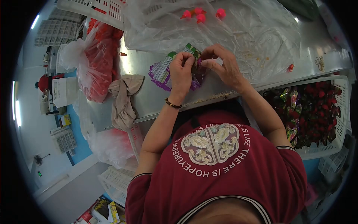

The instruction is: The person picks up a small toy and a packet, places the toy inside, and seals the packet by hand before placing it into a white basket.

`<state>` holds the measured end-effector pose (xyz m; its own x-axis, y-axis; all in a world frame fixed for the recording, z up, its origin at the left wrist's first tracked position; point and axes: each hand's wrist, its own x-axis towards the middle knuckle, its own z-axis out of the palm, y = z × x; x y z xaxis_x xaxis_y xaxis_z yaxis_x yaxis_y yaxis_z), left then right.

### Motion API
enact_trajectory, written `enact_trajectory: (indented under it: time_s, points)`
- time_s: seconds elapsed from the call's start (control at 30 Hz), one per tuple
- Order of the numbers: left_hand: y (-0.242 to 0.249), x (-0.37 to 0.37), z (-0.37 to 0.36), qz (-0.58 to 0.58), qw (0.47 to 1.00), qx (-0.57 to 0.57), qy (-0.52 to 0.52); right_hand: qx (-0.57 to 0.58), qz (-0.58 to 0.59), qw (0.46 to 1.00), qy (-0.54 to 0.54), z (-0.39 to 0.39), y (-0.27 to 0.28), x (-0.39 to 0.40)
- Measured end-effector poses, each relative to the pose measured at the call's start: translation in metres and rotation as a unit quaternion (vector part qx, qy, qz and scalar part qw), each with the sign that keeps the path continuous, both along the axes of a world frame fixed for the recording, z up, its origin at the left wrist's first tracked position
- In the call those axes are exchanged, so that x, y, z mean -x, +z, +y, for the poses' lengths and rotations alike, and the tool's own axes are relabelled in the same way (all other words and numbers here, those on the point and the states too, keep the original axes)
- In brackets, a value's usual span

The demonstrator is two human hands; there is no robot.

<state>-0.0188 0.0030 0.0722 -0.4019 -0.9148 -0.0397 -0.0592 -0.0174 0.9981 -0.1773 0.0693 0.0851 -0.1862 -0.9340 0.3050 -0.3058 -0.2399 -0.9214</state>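
Several purple and green printed packets [161, 76] lie fanned out on the metal table. My left hand [181, 72], with a beaded bracelet at the wrist, rests over them. Its thumb and forefinger are pinched together at the top of a packet [197, 74]. On the other side of that packet is my right hand [225, 69], fingers curved, with a gap between thumb and forefinger. Its fingertips are close to the packet's edge; whether they touch it is hard to see.
Pink-red pieces [200, 18] lie on a clear plastic sheet [257, 44]. A white crate [343, 112] of dark wrapped red items stands at right. Left are a bag of red pieces [99, 71], a beige cloth [125, 97] and a white basket [108, 15]. Small scissors [319, 63] lie at right.
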Motion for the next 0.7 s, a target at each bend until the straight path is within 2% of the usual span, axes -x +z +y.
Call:
enact_trajectory:
  time_s: [0.03, 0.1, 0.2, 0.3, 0.4, 0.53, 0.6, 0.63, 0.7]
  points:
    - [0.0, 0.001, 0.001, -0.01, 1.0, 0.022, 0.015, -0.001, 0.001, 1.0, 0.001, 0.0, -0.002, -0.001]
    - [0.001, 0.002, 0.0, -0.019, 0.998, 0.043, 0.03, 0.041, 0.09, 0.993, -0.057, 0.001, -0.012, -0.005]
    - [0.002, 0.001, -0.003, 0.049, 0.998, 0.011, 0.032, 0.008, 0.024, 1.0, -0.016, -0.003, -0.024, 0.006]
    - [0.002, 0.002, -0.002, 0.056, 0.998, 0.013, 0.018, 0.028, 0.039, 0.999, -0.017, -0.005, -0.019, 0.01]
    - [0.004, 0.006, 0.002, 0.044, 0.996, 0.074, 0.03, 0.051, 0.081, 0.995, -0.032, -0.004, -0.004, 0.005]
    - [0.011, 0.007, 0.008, 0.048, 0.996, 0.073, 0.032, 0.049, 0.08, 0.995, -0.028, -0.008, -0.017, 0.005]
    - [0.008, 0.006, 0.007, 0.044, 0.996, 0.07, 0.035, -0.017, -0.07, 0.997, 0.016, -0.009, -0.019, 0.009]
    - [0.001, 0.005, 0.007, 0.06, 0.994, 0.079, 0.041, -0.017, -0.07, 0.997, 0.016, -0.009, -0.018, 0.008]
    - [-0.002, 0.006, 0.008, 0.078, 0.992, 0.087, 0.047, -0.088, -0.217, 0.972, 0.013, -0.008, -0.014, 0.005]
